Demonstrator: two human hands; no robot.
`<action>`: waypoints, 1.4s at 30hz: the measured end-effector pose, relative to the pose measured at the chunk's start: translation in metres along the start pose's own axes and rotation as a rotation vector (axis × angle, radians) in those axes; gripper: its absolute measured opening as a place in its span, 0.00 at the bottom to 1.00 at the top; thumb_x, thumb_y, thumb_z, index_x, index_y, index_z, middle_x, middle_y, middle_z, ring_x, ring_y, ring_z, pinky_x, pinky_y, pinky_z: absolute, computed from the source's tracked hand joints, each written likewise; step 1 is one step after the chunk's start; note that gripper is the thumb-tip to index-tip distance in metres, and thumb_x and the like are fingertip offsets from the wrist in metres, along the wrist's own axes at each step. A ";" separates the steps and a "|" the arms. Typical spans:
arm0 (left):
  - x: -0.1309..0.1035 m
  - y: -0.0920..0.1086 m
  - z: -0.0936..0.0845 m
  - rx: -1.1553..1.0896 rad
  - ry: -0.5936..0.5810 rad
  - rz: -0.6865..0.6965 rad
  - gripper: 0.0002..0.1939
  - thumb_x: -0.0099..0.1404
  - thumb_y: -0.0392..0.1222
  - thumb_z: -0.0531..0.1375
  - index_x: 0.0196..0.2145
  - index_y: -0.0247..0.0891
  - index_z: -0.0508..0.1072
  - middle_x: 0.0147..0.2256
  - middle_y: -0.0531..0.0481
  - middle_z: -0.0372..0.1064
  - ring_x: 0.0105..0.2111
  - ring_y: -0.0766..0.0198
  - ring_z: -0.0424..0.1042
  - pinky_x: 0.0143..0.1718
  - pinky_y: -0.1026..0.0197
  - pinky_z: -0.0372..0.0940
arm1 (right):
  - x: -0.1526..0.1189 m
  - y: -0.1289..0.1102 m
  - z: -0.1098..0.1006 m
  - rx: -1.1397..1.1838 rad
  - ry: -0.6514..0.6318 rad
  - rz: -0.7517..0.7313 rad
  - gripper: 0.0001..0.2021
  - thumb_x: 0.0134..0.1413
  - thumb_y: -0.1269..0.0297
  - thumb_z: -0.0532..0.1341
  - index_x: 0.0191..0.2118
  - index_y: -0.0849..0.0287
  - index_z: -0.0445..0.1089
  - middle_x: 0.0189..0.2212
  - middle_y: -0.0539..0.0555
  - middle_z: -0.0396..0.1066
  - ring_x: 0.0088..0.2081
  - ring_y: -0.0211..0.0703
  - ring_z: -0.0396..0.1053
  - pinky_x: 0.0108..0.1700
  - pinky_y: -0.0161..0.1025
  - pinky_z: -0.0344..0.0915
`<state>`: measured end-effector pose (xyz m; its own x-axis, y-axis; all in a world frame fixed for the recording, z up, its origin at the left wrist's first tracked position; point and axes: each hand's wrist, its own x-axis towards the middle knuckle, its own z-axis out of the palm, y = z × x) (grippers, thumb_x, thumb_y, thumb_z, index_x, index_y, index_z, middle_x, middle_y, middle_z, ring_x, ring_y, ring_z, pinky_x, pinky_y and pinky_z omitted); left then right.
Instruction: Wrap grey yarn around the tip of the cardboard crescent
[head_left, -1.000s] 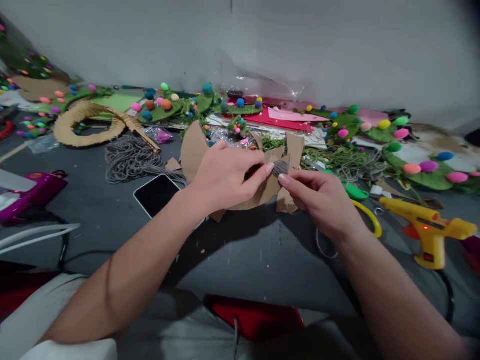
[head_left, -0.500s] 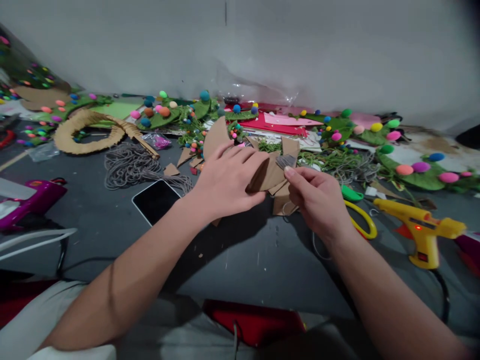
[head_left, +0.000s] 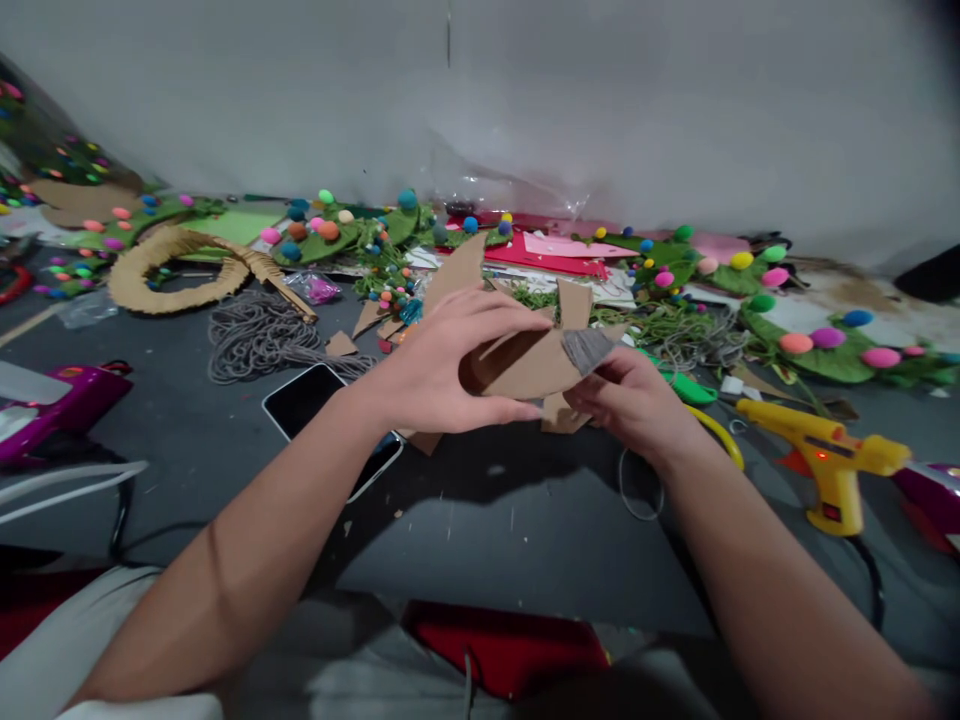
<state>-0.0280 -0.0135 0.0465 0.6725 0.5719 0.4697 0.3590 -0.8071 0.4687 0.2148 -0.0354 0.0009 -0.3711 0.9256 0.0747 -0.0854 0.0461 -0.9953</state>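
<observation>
A curved piece of brown cardboard (head_left: 525, 372) is held above the table, its right end wound with grey cord (head_left: 587, 350). My left hand (head_left: 439, 350) curls around the cardboard from the left, fingers over the top and thumb extended below. Just under the wound end, the fingers of my right hand (head_left: 630, 400) are pinched together, partly hidden from view. A thin loop of cord (head_left: 643, 487) hangs below that hand. More cardboard pieces (head_left: 574, 300) show behind and under the held one.
A phone (head_left: 311, 405) lies by my left forearm, with a grey cord bundle (head_left: 255, 335) and a cardboard ring (head_left: 176, 270) beyond. At right is a yellow glue gun (head_left: 832, 455), its red light lit. Green leaves with pompoms (head_left: 814, 340) line the back.
My right hand has moved from the tip of the wound end to beneath it. The cardboard has turned, showing more of its face and of the cord winding. The left thumb and fingers are wider apart.
</observation>
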 end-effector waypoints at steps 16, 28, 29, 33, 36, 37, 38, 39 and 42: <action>0.000 0.032 0.007 0.207 -0.447 0.092 0.25 0.59 0.51 0.68 0.53 0.43 0.75 0.47 0.50 0.75 0.50 0.54 0.71 0.70 0.45 0.37 | 0.003 -0.027 -0.025 -0.435 -0.421 0.338 0.19 0.58 0.49 0.65 0.33 0.63 0.74 0.28 0.50 0.67 0.30 0.35 0.60 0.34 0.35 0.58; -0.001 0.031 0.019 0.501 -0.345 -0.014 0.14 0.58 0.51 0.62 0.33 0.37 0.76 0.34 0.46 0.73 0.39 0.52 0.72 0.49 0.47 0.59 | -0.008 -0.027 0.016 -0.927 0.018 0.050 0.15 0.63 0.55 0.61 0.30 0.59 0.75 0.23 0.52 0.72 0.25 0.38 0.64 0.28 0.38 0.55; -0.001 0.030 0.019 0.519 -0.328 -0.032 0.15 0.58 0.53 0.63 0.33 0.37 0.77 0.34 0.46 0.73 0.38 0.51 0.72 0.49 0.47 0.58 | -0.010 -0.028 0.018 -0.952 0.033 -0.004 0.13 0.63 0.57 0.61 0.31 0.59 0.75 0.24 0.52 0.73 0.26 0.39 0.65 0.29 0.38 0.55; -0.002 0.025 0.016 0.556 -0.262 -0.110 0.21 0.59 0.60 0.64 0.37 0.39 0.79 0.36 0.44 0.75 0.41 0.48 0.72 0.50 0.45 0.57 | -0.015 -0.029 0.021 -1.043 0.062 -0.197 0.09 0.64 0.62 0.60 0.34 0.57 0.75 0.30 0.54 0.75 0.31 0.42 0.68 0.34 0.39 0.57; -0.002 0.022 0.013 0.563 -0.209 -0.161 0.24 0.60 0.61 0.63 0.41 0.38 0.80 0.38 0.43 0.75 0.43 0.46 0.72 0.50 0.43 0.56 | -0.017 -0.029 0.019 -1.061 0.086 -0.249 0.08 0.64 0.62 0.61 0.35 0.57 0.75 0.30 0.55 0.74 0.30 0.42 0.67 0.33 0.40 0.57; -0.002 0.021 0.012 0.563 -0.194 -0.175 0.25 0.60 0.62 0.63 0.43 0.37 0.79 0.39 0.42 0.75 0.44 0.45 0.72 0.50 0.43 0.56 | -0.017 -0.029 0.019 -1.053 0.098 -0.254 0.08 0.64 0.62 0.61 0.35 0.57 0.75 0.30 0.55 0.74 0.29 0.41 0.67 0.33 0.40 0.57; -0.002 0.020 0.011 0.557 -0.180 -0.186 0.26 0.61 0.62 0.63 0.44 0.36 0.79 0.40 0.42 0.74 0.44 0.45 0.72 0.50 0.43 0.56 | -0.017 -0.028 0.018 -1.034 0.114 -0.254 0.07 0.64 0.62 0.62 0.35 0.57 0.75 0.29 0.55 0.74 0.29 0.41 0.66 0.33 0.40 0.57; -0.002 0.020 0.010 0.548 -0.160 -0.193 0.27 0.61 0.62 0.63 0.45 0.36 0.79 0.40 0.42 0.74 0.45 0.44 0.72 0.49 0.43 0.56 | -0.017 -0.028 0.019 -1.008 0.137 -0.249 0.07 0.63 0.63 0.62 0.35 0.57 0.75 0.29 0.55 0.74 0.28 0.41 0.66 0.32 0.40 0.57; -0.002 0.018 0.009 0.515 -0.102 -0.207 0.26 0.60 0.61 0.64 0.46 0.37 0.77 0.42 0.42 0.75 0.47 0.44 0.71 0.50 0.44 0.56 | -0.017 -0.028 0.019 -0.909 0.238 -0.194 0.08 0.63 0.61 0.63 0.36 0.57 0.77 0.27 0.54 0.72 0.26 0.39 0.63 0.30 0.39 0.56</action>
<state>-0.0171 -0.0307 0.0479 0.6047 0.7292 0.3205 0.7423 -0.6618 0.1053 0.2053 -0.0593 0.0288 -0.2193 0.9188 0.3281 0.6619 0.3872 -0.6419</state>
